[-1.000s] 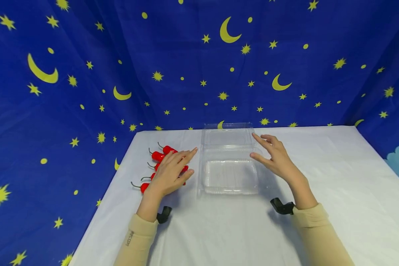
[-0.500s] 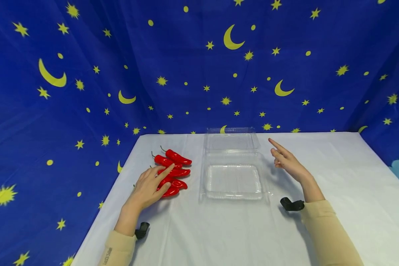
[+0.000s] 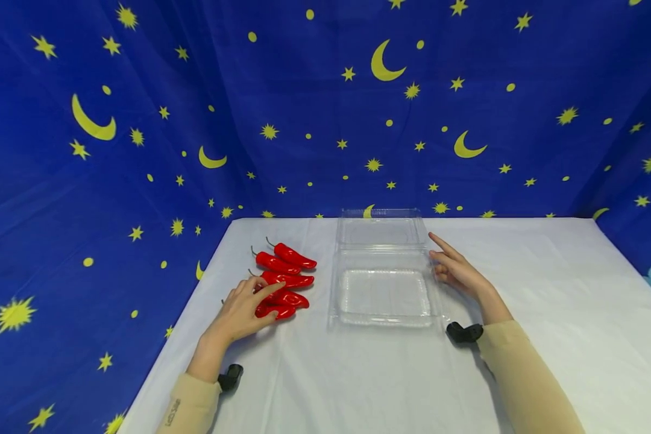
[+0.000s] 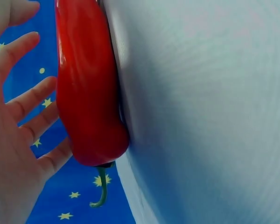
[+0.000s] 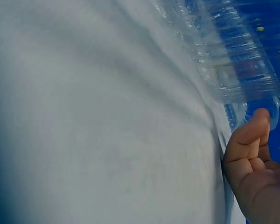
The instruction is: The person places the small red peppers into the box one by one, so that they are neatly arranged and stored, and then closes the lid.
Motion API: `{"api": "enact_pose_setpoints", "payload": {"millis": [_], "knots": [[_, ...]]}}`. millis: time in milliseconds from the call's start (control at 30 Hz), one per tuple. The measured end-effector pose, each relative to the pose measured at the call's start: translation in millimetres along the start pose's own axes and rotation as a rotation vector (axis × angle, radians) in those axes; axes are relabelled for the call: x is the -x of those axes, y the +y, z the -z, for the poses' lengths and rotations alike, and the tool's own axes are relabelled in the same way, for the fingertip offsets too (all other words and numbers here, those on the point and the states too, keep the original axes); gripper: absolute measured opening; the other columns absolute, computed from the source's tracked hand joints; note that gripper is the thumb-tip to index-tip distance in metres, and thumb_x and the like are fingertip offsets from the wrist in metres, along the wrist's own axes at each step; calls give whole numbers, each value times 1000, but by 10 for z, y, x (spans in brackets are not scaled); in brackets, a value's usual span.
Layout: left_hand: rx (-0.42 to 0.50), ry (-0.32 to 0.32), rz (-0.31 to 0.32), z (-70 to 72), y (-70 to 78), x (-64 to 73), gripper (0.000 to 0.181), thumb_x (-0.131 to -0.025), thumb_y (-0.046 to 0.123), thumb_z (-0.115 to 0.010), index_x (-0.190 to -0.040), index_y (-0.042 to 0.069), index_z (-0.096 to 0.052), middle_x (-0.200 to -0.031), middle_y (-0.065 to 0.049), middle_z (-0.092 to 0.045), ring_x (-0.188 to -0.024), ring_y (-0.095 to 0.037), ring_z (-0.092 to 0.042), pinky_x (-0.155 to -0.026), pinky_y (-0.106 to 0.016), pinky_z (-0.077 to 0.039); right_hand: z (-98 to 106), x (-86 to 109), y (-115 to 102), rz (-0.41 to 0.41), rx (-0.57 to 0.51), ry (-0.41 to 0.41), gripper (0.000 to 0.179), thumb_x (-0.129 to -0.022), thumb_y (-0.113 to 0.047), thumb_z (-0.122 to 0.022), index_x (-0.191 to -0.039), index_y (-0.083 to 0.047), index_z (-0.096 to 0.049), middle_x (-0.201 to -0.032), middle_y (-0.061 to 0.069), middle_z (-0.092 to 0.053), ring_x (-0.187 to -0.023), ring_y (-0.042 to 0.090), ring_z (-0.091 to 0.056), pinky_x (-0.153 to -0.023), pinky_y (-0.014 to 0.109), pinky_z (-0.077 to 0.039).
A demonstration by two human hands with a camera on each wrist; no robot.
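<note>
Several shiny red chili peppers (image 3: 294,281) with green stems lie in a row on the left of the table. Over the nearer ones is my left hand (image 3: 241,310), its fingers spread and partly hiding them. In the left wrist view a large red pepper (image 4: 86,88) lies on the cloth in front of the loosely extended fingers. A clear plastic clamshell box (image 3: 382,320) stands unfolded in the middle, its lid (image 3: 381,232) at the back. My right hand (image 3: 461,272) is beside the box's right side, index finger extended and the others loosely bent, holding nothing.
White cloth (image 3: 347,380) covers the table. Behind and to the left hangs a blue curtain (image 3: 304,90) with yellow moons and stars. Black camera mounts (image 3: 463,333) stick out from both wrists just above the cloth.
My left hand has moved back to the left and toward me, uncovering the far peppers. My right hand swung away from the box, then came back close to its right side.
</note>
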State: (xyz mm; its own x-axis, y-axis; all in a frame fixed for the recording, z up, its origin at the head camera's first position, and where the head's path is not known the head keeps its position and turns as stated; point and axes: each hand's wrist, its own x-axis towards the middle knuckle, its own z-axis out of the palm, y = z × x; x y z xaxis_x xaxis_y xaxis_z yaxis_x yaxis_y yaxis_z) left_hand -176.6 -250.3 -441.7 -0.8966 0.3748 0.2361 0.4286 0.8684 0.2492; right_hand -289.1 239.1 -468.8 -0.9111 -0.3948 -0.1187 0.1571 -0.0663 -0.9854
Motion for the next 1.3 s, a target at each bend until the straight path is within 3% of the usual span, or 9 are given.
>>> {"api": "enact_pose_setpoints", "payload": {"millis": [100, 233, 367, 600, 767, 933, 1167, 1300], "knots": [[12, -17, 6, -21, -23, 6, 54, -77, 25, -68, -130, 27, -59, -113, -1, -47, -101, -20, -42, -77, -39, -36, -9, -49, 5, -3, -16, 12, 65, -101, -16, -44, -153, -27, -7, -135, 21, -16, -63, 5, -47, -56, 20, -39], [23, -34, 1, -34, -49, 18, 54, -76, 20, -67, -128, 27, -61, -109, 1, -46, -100, -20, -40, -74, -36, -33, -19, -95, 0, 14, -28, 7, 65, -100, -9, -41, -153, -22, -7, -108, 12, -33, -59, 5, -44, -53, 19, -37], [11, -24, -24, -24, -48, 36, 52, -75, 21, -69, -126, 29, -63, -106, 2, -44, -98, -20, -38, -73, -35, -31, -25, -116, -12, 33, -53, -17, 65, -99, -4, -39, -153, -19, -7, -90, 5, -38, -58, 6, -43, -53, 21, -36], [7, -45, -67, -1, -19, 68, 49, -73, 21, -71, -121, 29, -66, -97, 6, -42, -88, -15, -38, -70, -33, -30, -10, -127, -19, 37, -72, -17, 63, -100, -4, -37, -153, -19, -8, -89, 8, -40, -57, 8, -49, -54, 22, -43], [30, -105, -8, -26, -47, 105, 43, -75, 22, -71, -117, 27, -68, -95, 7, -42, -87, -14, -40, -68, -32, -32, -21, -122, -23, 24, -74, -18, 60, -100, -4, -36, -153, -17, -11, -93, 9, -37, -58, 8, -47, -56, 23, -44], [120, -158, 45, -49, -82, 129, 46, -78, 21, -71, -123, 25, -65, -95, 8, -42, -87, -13, -42, -67, -31, -39, -29, -114, -20, 15, -73, -16, 58, -100, -3, -34, -152, -13, -13, -81, 3, -37, -60, 8, -41, -57, 24, -44], [147, -218, 57, -32, -70, 137, 50, -81, 22, -68, -131, 27, -59, -99, 8, -52, -97, -18, -49, -77, -41, -42, -44, -110, 2, 22, -85, -6, 57, -100, -3, -35, -151, -14, -14, -88, 4, -38, -62, 7, -42, -57, 22, -43], [154, -237, 68, -22, -51, 121, 50, -82, 24, -70, -130, 28, -59, -102, 8, -53, -100, -18, -50, -81, -44, -42, -41, -121, 7, 26, -96, -2, 58, -99, -3, -36, -151, -14, -12, -83, 2, -41, -61, 8, -43, -57, 23, -42]]}}
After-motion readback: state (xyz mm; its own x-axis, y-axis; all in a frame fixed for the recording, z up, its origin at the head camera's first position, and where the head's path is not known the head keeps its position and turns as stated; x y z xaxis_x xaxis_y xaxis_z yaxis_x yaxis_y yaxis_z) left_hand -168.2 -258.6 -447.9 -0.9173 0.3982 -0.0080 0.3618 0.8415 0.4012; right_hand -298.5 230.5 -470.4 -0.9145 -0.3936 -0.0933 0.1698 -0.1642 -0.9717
